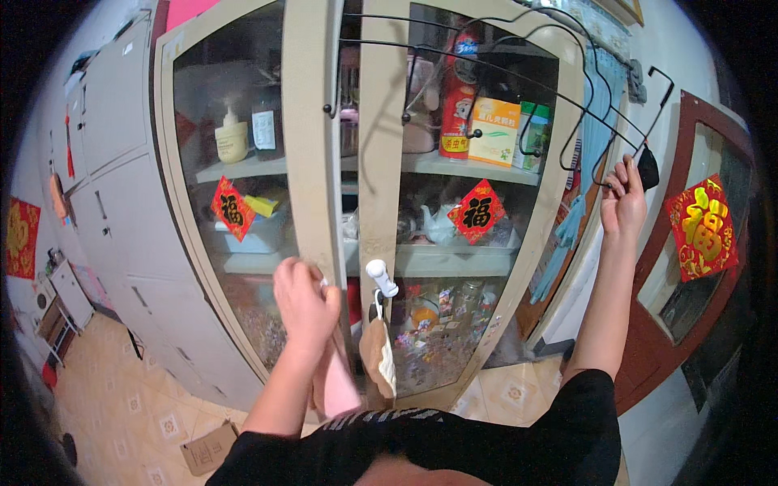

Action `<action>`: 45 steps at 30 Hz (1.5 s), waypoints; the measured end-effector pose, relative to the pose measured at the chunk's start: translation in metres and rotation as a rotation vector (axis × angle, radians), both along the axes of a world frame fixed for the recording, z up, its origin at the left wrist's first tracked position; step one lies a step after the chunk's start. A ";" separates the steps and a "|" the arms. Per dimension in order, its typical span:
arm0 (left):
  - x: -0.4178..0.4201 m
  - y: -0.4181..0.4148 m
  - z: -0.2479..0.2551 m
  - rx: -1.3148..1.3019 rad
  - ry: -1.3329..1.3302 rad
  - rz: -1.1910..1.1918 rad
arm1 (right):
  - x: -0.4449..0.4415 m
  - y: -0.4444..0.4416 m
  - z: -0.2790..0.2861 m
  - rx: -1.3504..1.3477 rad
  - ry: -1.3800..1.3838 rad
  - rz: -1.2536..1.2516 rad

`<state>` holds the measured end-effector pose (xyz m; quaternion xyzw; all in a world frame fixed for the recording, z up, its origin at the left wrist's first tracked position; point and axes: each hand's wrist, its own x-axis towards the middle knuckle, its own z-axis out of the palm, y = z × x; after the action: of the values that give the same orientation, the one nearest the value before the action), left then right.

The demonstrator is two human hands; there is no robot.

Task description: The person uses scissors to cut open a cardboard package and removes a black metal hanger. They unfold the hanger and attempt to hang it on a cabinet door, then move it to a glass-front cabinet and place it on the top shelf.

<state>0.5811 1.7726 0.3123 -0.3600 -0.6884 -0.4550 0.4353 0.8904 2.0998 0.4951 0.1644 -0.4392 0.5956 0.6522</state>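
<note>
My left hand point(304, 304) is closed at the inner edge of the left glass cabinet door point(313, 200), around what looks like its white knob, mostly hidden by my fingers. A pink cloth point(336, 383) hangs just below that hand. Raised at the right, my right hand point(625, 197) pinches the end of a black wire hook rack point(516, 76). The rack, with several ball-tipped hooks, stretches across the front of the cabinet. A dark gap shows between the left door and the right glass door point(382, 200). On the right door's white knob point(380, 273) hangs a brown and cream cloth point(378, 358).
Behind the glass are a pump bottle point(231, 138), a red spray can point(459, 103), an orange box point(495, 132) and a white teapot point(436, 225). Grey cabinets point(121, 176) stand left, a brown-framed door point(644, 346) right. Cardboard point(209, 448) lies on the tiled floor.
</note>
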 end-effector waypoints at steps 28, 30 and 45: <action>0.110 0.051 0.026 0.268 -0.208 -0.597 | -0.071 0.094 0.083 -0.004 -0.289 0.444; 0.118 0.049 0.024 0.254 -0.204 -0.543 | -0.075 0.102 0.087 -0.026 -0.322 0.458; 0.142 0.018 0.073 0.208 0.024 -0.575 | -0.076 0.137 0.079 -0.074 -0.482 0.539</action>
<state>0.7227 1.7908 0.3857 -0.4990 -0.5025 -0.6235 0.3312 0.8147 2.2373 0.5738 0.1055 -0.4993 0.7833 0.3549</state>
